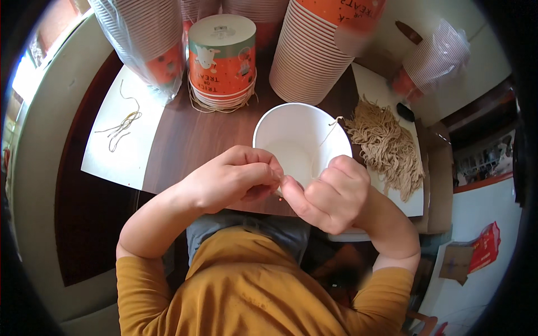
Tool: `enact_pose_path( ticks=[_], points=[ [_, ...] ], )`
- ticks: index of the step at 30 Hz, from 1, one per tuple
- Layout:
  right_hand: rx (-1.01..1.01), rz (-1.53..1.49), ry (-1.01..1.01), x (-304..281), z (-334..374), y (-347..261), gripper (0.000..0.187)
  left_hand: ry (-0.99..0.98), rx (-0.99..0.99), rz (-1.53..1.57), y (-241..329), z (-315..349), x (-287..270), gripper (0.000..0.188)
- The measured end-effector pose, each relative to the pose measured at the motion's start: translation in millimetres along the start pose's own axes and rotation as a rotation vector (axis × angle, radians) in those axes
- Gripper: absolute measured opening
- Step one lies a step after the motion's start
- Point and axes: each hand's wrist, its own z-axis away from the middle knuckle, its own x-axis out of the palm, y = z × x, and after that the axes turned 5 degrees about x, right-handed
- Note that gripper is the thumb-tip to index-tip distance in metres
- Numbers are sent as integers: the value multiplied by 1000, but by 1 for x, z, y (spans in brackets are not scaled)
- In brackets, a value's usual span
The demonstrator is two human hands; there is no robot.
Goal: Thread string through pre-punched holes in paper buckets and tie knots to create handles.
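Observation:
A white paper bucket (291,131) stands at the table's near edge, its open mouth facing me. Thin beige twine (336,120) is knotted through its far right rim, and a loose end hangs inside. Over the near rim, my left hand (241,176) and my right hand (330,193) meet fingertip to fingertip. Both are closed in a pinch on what looks like the twine's other end, mostly hidden by the fingers. Behind the bucket, a short upside-down stack of orange and green printed buckets (222,61) has twine looped around its base.
Tall stacks of nested buckets stand at the back, a plastic-wrapped one (143,33) left and another (311,53) right. A heap of cut twine (386,145) lies on the table's right side. Several loose strands (123,126) lie on the white left part. Another wrapped stack (431,59) sits far right.

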Motion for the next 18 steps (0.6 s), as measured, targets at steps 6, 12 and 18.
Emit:
enact_pose_path(
  ticks=[6, 12, 18],
  points=[
    [612, -687, -244, 5, 3, 8, 8, 187, 847, -1196, -9, 7, -1, 25],
    [1120, -1158, -615, 4, 7, 7, 8, 21, 1094, -1491, -36, -3, -25, 30],
    [1139, -1325, -729, 7, 7, 3, 14, 63, 1124, -1459, -53, 3, -24, 30]
  ],
)
